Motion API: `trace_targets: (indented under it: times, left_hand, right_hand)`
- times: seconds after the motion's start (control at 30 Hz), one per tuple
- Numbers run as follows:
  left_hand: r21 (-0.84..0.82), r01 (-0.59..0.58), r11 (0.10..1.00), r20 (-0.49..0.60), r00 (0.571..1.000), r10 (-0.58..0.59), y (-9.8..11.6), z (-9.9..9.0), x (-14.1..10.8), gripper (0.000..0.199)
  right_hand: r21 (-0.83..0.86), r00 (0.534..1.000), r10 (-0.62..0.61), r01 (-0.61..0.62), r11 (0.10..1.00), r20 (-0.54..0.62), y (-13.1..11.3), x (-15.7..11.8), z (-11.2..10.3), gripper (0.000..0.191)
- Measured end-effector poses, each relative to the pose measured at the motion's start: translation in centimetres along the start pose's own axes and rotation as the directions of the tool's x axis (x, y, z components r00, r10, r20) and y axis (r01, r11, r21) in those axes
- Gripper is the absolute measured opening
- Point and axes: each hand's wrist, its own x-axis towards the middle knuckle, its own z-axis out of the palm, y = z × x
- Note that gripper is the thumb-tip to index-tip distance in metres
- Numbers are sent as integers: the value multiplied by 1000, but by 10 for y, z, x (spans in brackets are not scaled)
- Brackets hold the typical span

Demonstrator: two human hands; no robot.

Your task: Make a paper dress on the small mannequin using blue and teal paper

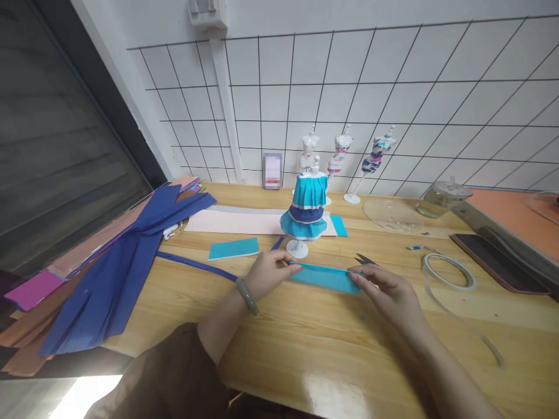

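Two hands hold one light-blue strip (325,279) low over the worktop (271,343), just in front of the dressed dress form. The left hand (271,273) pinches its left end between thumb and fingers; the right hand (391,294) pinches the right end the same way. The strip's long upper edge runs nearly straight between them.

Four small dress forms stand upright: one dressed form (305,206) in front, in light and dark blue tiers, and three back forms (340,152) near the tiled wall (349,99). One small blue piece (233,249) lies left of the dressed form, and one long pale sheet (236,222) passes behind it. A dark-blue bundle (117,273) covers the left side, reaching past the worktop's edge.

One pair of scissors (365,259) lies just beyond the right hand. Farther right are one ring of tape (449,272), one flat phone (500,263), one clear disc (393,215) and one glass pot (443,198). A second phone (272,173) stands against the wall.

A broad stretch of wood separates the strip from the near edge; the scissors and dressed form leave little room beyond it.
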Motion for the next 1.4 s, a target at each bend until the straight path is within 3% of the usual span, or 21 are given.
trace_targets:
  times: [0.1,0.3,0.6,0.87,1.4]
  left_hand:
    - [-201,180,963,76,983,-168,3,-1,0,29]
    - [-395,298,869,125,954,-271,3,-1,1,39]
    - [-358,289,888,74,957,-281,2,-1,1,42]
    - [-391,273,879,120,962,-246,0,0,1,46]
    - [-360,281,890,83,960,-269,-5,-2,5,40]
  right_hand:
    - [97,987,157,-156,983,-11,-7,1,2,29]
    - [236,957,288,-288,928,37,-11,2,3,32]
    - [286,948,310,-316,905,66,-7,2,3,32]
    - [319,944,317,-329,889,92,-4,0,5,31]
    - [301,960,260,-279,912,103,-4,1,10,30]
